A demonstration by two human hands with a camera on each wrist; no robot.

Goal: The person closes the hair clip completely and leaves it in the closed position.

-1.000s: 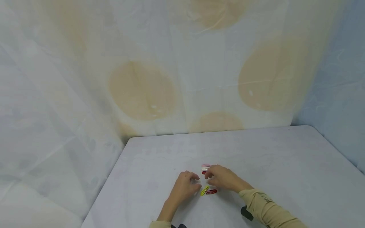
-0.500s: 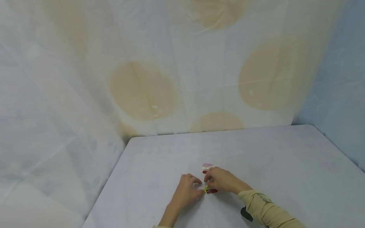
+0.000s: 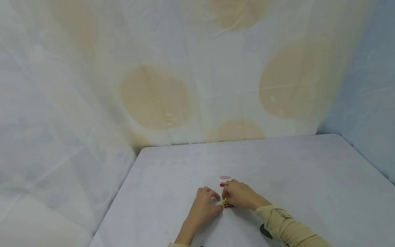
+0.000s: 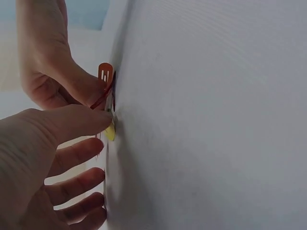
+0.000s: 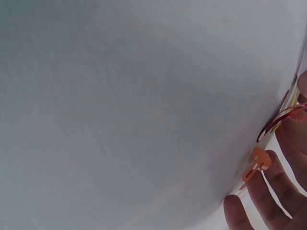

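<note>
Meeting over the yellow hair clip [image 3: 223,201] near the front middle of the tabletop [image 3: 308,178], with both hands low on the surface. Left hand [image 3: 205,207] just left of that clip, fingers curled, thumb tip pressed to the clip's end in the left wrist view [image 4: 111,132]; pinch or mere touch, cannot tell. Right hand [image 3: 239,195] just right of the yellow clip, fingers curled down over it and over the red hair clip [image 3: 228,206] lying right beside it. Red clip [image 4: 106,79] pinched at a fingertip of the right hand in the left wrist view, its sprung wire arm lifted off the surface. Same red clip [image 5: 278,120] edge-on in the right wrist view, close against the fingers [image 5: 268,191]. Just beyond the yellow clip, a short stack of further clips: pink [image 3: 225,177] farthest, a pale one [image 3: 223,180] next, a dark red one [image 3: 222,185] nearest, partly hidden behind the right hand. Tan sleeve [image 3: 287,226] on the right forearm. Behind the tabletop, a draped pale curtain with large tan circles [image 3: 154,97].
</note>
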